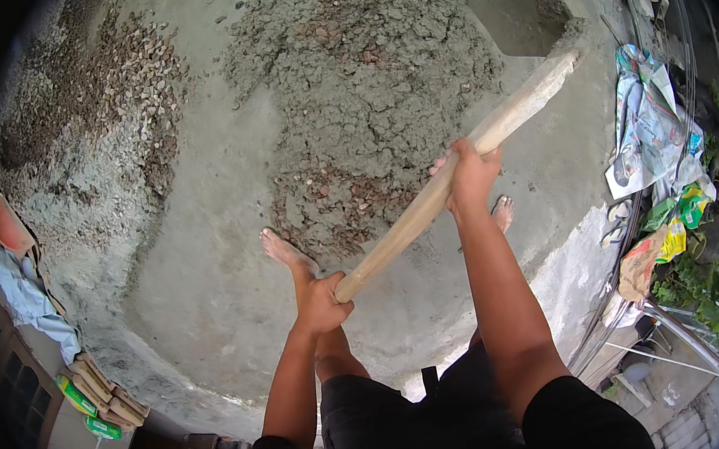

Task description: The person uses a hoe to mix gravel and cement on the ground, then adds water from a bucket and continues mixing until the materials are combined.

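I hold a hoe by its thick, pale wooden handle (404, 230), which slants from lower left to upper right. My left hand (324, 305) is closed around the handle's near end. Farther up, my right hand (472, 181) wraps around the middle of it. The hoe's broad, mortar-coated metal blade (522, 23) is at the right edge of a heap of wet grey concrete mix (370, 74). Whether the blade touches the mix, I cannot tell. Reddish stones (344, 198) show in the near part of the heap, just ahead of my bare feet.
A pile of gravel and grey powder (116, 118) lies at the left, with an orange basin (7, 222) beside it. Crumpled plastic sacks (647, 124), rods and plants (714, 301) line the right edge. Stacked packs (101, 392) stand at lower left.
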### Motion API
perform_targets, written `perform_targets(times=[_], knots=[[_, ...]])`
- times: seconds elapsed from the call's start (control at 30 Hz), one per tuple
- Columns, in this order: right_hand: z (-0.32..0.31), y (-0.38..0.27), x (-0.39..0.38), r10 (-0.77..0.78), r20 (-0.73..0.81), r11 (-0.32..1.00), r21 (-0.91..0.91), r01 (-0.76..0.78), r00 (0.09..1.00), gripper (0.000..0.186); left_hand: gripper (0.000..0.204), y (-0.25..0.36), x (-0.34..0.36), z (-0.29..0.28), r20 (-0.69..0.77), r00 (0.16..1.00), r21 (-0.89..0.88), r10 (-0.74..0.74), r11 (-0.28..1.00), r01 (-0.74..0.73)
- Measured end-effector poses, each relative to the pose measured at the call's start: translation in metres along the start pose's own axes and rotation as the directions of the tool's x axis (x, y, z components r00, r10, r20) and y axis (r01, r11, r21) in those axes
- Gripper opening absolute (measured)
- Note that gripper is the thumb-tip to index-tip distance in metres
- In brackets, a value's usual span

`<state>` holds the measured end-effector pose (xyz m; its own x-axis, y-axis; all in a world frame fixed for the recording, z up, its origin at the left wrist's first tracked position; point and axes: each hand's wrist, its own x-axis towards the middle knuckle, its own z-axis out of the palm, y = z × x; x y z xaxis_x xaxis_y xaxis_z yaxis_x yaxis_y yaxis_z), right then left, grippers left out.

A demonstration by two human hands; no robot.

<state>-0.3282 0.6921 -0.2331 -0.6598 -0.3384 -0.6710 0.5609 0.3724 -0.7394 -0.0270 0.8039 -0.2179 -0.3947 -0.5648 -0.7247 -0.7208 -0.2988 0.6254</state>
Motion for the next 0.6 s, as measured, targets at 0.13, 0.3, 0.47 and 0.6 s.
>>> perform_targets(times=[0.13, 0.3, 0.47, 0.6], knots=[[0.067, 0.056, 0.049, 0.103, 0.150, 0.990, -0.115, -0.086, 0.983, 0.039, 0.023, -0.027, 0.032, -0.016, -0.065, 0.991, -0.043, -0.115, 0.993, 0.112], [0.022, 0.135, -0.022, 0.353, 0.172, 0.935, -0.108, -0.339, 0.919, 0.031, 0.035, -0.045, -0.092, -0.001, 0.008, 0.948, 0.087, -0.317, 0.945, 0.315], [-0.024, 0.087, -0.099, 0.291, 0.164, 0.957, -0.061, -0.284, 0.943, 0.030, 0.029, -0.043, -0.151, 0.014, -0.038, 0.975, 0.022, -0.217, 0.976, 0.218], [0.014, -0.014, -0.028, 0.096, 0.035, 0.995, -0.042, -0.094, 0.995, 0.027, 0.015, 0.003, -0.009, -0.005, -0.013, 0.999, 0.154, -0.037, 0.987, 0.039]])
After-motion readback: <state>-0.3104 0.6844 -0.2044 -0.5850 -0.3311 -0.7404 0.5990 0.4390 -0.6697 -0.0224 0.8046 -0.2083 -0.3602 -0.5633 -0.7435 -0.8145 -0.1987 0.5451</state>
